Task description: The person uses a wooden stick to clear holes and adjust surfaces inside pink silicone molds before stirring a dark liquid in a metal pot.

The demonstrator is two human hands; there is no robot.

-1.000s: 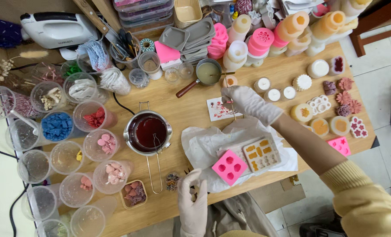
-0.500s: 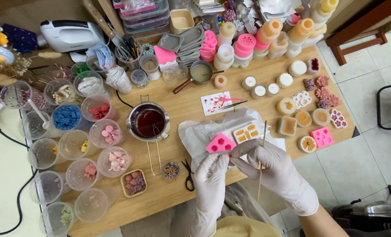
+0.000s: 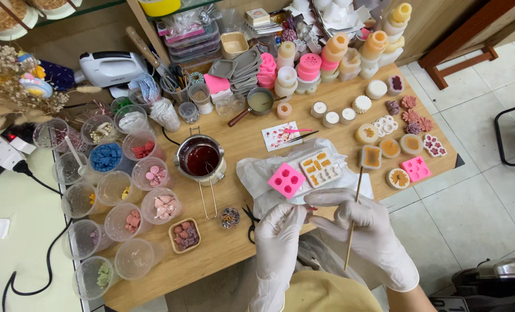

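the gloved hands have drawn back slightly toward the table's near edge. the wooden skewer (image 3: 353, 222) stands pinched in the right hand (image 3: 373, 237); the left hand (image 3: 277, 245) curls shut, fingertips meeting the right's, near the pink mould (image 3: 286, 180).

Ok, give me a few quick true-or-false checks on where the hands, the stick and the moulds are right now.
1. The right hand holds a thin wooden stick. True.
2. The left hand grips the black scissors. False: the scissors lie on the table beside that hand, and its fingertips meet the right hand's.
3. The pink silicone mould rests on the white paper next to a pale mould with orange fillings. True.
4. The metal pot is empty. False: it holds a dark red liquid.
5. Both hands wear white gloves. True.
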